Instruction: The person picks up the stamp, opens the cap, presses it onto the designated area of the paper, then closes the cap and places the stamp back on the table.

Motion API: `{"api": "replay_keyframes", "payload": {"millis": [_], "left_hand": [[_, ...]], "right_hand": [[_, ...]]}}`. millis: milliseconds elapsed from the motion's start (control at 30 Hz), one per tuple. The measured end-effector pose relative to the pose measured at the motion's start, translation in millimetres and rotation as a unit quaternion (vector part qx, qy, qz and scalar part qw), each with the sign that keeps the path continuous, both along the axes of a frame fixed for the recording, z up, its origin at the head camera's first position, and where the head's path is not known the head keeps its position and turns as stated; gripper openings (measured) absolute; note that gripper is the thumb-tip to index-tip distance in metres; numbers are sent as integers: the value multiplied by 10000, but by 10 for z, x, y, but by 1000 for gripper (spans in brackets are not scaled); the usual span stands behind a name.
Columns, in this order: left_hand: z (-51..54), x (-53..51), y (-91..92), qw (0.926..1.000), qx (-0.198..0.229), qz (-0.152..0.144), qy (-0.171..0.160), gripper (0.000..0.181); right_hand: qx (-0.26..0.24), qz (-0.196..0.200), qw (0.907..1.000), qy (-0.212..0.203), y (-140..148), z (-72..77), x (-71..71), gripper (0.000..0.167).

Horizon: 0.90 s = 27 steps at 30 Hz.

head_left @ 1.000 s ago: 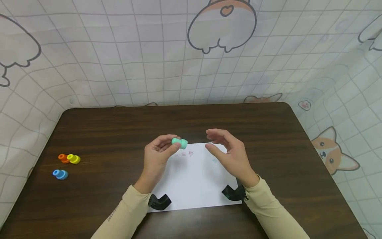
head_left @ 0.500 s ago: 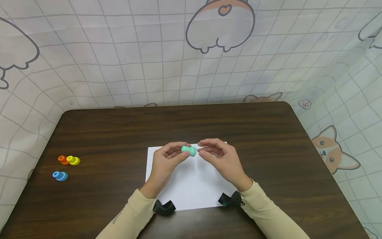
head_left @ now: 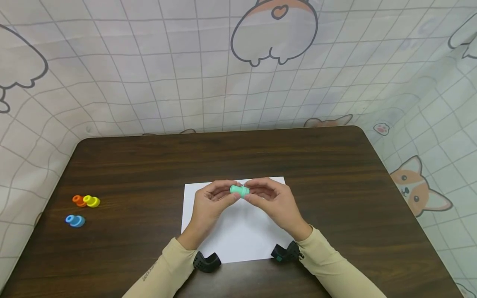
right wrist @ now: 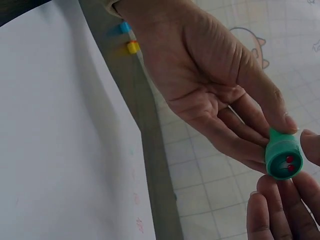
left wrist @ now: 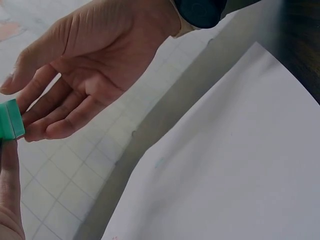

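Left hand (head_left: 206, 207): pinches green stamp (head_left: 239, 191)
Right hand (head_left: 275, 204): at its end; cannot tell if gripping
Orange stamp (head_left: 78, 201), yellow stamp (head_left: 92, 201), blue stamp (head_left: 75, 221): near table's (head_left: 335, 186) left edge

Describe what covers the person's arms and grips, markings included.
The left sleeve and right sleeve are long and pale beige; the left bears dark, illegible lettering. A black, curved left wrist mount and similar right wrist mount sit at the cuffs. Left grip and right grip are ungloved.
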<state>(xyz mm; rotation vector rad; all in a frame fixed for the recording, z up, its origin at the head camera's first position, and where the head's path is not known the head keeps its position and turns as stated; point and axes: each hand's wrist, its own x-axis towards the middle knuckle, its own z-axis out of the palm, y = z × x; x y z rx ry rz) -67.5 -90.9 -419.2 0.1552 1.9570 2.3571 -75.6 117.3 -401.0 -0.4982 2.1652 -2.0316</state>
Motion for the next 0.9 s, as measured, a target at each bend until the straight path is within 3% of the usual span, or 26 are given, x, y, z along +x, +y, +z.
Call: {"api": "replay_keyframes", "payload": {"millis": [467, 900], "left_hand": [[-8, 9, 6, 10000, -40, 75, 18, 33], [-1, 42, 29, 9998, 77, 152, 104, 36]], "right_hand": [[-279, 42, 9992, -287, -45, -77, -1, 34], [-477, -282, 9981, 271, -72, -106, 57, 32]]}}
